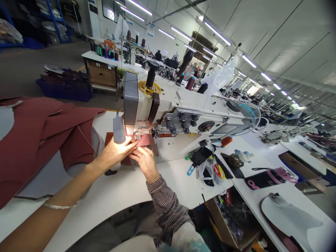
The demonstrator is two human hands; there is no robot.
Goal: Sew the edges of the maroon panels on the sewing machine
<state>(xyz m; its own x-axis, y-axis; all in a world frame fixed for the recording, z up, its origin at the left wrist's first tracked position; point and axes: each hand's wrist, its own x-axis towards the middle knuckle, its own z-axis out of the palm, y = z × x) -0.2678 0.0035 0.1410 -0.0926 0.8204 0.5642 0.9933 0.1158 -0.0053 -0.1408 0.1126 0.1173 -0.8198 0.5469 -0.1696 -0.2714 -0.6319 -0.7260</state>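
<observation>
A reddish-brown fabric piece (147,140) lies under the needle area of the white sewing machine (170,105). My left hand (118,149) reaches in from the left, its fingers pressed together on the fabric's edge beside the presser foot. Close by on the right, my right hand (145,161) grips the near edge of the same piece, fingertips almost touching those of the left. The fingers partly hide the stitching spot, which a lamp (119,129) lights. More reddish-brown and grey cut panels (52,129) are heaped to the left.
Right of the machine lie red-and-yellow scissors (219,171), a blue cutter (191,169) and plastic bags. A dark bottle (270,177) stands further right, near a grey panel (286,213). A blue bin (64,85) of scraps is on the floor behind left.
</observation>
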